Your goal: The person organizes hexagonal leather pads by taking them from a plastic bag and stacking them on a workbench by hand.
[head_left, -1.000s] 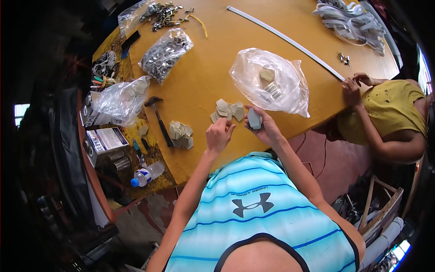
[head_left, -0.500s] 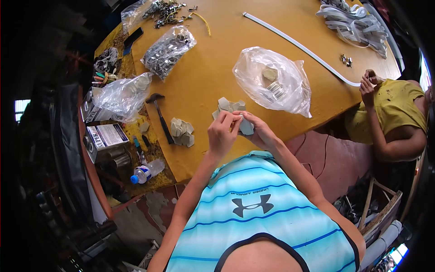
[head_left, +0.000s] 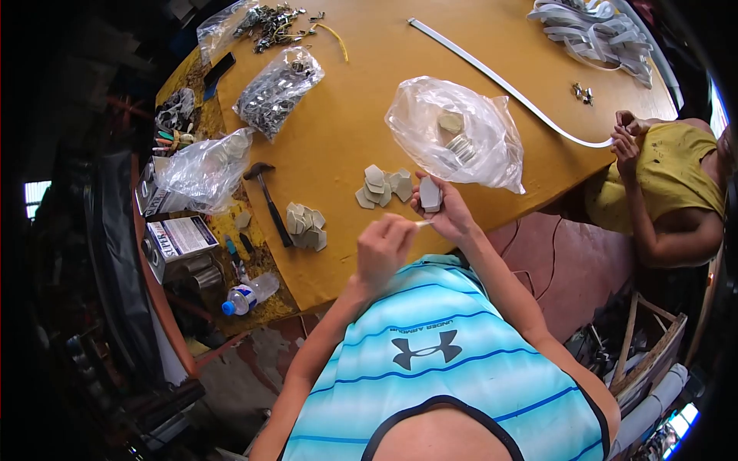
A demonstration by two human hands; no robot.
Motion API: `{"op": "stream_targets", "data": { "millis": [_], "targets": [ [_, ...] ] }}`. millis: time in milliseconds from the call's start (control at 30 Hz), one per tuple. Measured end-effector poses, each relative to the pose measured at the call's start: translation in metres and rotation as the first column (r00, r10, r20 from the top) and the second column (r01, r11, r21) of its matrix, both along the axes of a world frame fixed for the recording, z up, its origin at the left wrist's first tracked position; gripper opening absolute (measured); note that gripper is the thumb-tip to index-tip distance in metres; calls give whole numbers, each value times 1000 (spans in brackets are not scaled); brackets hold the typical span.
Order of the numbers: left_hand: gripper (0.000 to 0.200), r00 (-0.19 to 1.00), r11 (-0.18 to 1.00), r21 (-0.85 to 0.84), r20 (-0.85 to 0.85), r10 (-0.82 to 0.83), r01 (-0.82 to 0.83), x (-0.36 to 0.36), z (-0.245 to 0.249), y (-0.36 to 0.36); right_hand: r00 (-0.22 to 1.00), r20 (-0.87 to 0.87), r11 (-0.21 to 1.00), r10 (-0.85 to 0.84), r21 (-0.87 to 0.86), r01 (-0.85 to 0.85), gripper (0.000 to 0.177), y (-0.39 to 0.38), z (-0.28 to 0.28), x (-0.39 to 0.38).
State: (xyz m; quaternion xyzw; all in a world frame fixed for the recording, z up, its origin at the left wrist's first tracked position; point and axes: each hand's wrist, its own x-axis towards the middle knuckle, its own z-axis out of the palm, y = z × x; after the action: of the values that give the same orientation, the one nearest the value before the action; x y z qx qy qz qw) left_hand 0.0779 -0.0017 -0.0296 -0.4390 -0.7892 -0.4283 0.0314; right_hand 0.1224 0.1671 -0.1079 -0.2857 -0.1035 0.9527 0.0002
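Note:
My right hand [head_left: 451, 213] is closed around a small stack of pale, angular flat pieces [head_left: 431, 195] at the table's near edge. Fingers pinched together, my left hand [head_left: 387, 247] holds a thin pale piece [head_left: 423, 223] seen nearly edge-on, beside the right palm. Just beyond the hands lies a loose pile of similar flat pieces [head_left: 376, 187]. Further left, a second pile [head_left: 306, 226] rests near a hammer [head_left: 269, 206] with a black handle.
Ahead is a clear plastic bag [head_left: 488, 146] with more pieces. A bag of metal clips [head_left: 278, 92] lies at left, beyond cans [head_left: 181, 237] and a bottle [head_left: 250, 294]. At right, a person in yellow [head_left: 673, 173] holds a long pale strip [head_left: 503, 81].
My left hand has drawn back toward my body and down, away from the stack, with a thin pale piece in its fingers. My right hand has tilted, showing the stack's face.

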Motion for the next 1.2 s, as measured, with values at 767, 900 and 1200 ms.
{"op": "stream_targets", "data": {
  "millis": [767, 900, 1200],
  "targets": [
    [11, 955, 990, -28, 262, 140, -138, -25, -11, 17, 967, -103, 953, 234, 219, -208, 36, -23, 32, -2],
    [12, 969, 997, -65, 246, -27, 44, -11, 1, 7, 990, -65, 984, 125, 136, -115, 37, -12, 15, -4],
    [13, 969, 950, -217, -153, 196, -226, -43, -21, -6, 994, -90, 997, 62, 60, -57, 38, 4, 9, 2]
  ]
}}
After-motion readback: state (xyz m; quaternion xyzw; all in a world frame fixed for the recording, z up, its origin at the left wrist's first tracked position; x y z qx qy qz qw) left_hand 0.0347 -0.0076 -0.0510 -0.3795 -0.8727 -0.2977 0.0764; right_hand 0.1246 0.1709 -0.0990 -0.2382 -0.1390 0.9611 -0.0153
